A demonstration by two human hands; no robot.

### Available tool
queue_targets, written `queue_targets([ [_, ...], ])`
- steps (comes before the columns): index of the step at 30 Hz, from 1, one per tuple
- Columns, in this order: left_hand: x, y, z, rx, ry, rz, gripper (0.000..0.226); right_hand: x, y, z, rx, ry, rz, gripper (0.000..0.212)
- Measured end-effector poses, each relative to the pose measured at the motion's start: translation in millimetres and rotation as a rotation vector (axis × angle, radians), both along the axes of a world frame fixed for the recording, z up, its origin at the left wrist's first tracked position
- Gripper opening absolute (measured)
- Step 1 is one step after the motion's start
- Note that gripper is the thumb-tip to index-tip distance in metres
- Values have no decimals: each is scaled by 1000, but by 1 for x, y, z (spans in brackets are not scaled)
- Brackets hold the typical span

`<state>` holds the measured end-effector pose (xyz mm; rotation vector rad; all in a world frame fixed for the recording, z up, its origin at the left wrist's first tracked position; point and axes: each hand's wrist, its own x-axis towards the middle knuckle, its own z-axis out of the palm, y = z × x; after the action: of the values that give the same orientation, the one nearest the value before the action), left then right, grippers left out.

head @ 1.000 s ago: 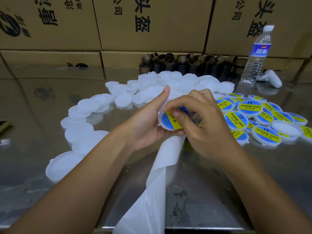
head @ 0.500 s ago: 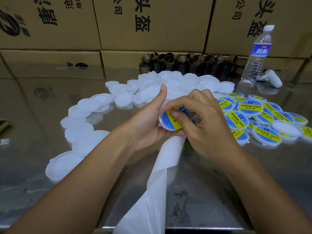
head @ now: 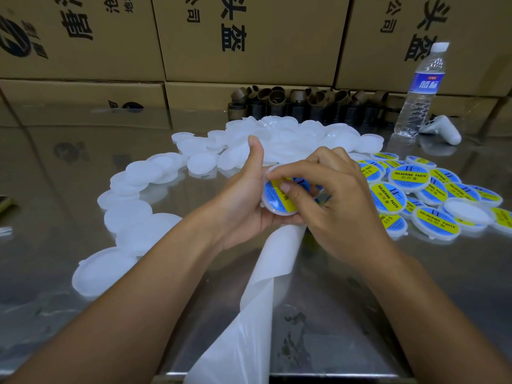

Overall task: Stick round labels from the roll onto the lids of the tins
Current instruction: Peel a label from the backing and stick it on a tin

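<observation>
Head view: a white tin lid (head: 279, 199) bearing a blue-and-yellow round label (head: 277, 196) sits cupped in the left hand (head: 243, 200), thumb raised, while the right hand (head: 340, 203) seemingly presses curled fingertips (head: 285, 187) onto it.

bare steel table (head: 69, 189) left, labelled tins (head: 415, 195) crowding right

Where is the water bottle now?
In the head view, the water bottle stands upright at the far right, before the cardboard boxes, beside a white controller.
</observation>
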<state>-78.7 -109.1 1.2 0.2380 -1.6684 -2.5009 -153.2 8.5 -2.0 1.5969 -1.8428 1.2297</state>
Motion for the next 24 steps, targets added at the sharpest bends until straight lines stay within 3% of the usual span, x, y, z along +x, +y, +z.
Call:
queue_targets([
  [9, -2, 0, -2, 17, 0, 27, 91, 3, 1, 1, -24, -96, 23, 33],
  [13, -2, 0, -2, -13, -13, 51, 91, 0, 3, 3, 20, -228, 17, 64],
  [15, -1, 0, 0, -10, -8, 38, 95, -1, 4, 3, -14, -283, 12, 69],
  [20, 2, 2, 2, -72, 39, 27, 74, -4, 4, 2, -91, -292, -59, 65],
  [24, 6, 4, 2, -135, 186, 27, 31, 1, 1, 3, -133, -275, -42, 27],
])
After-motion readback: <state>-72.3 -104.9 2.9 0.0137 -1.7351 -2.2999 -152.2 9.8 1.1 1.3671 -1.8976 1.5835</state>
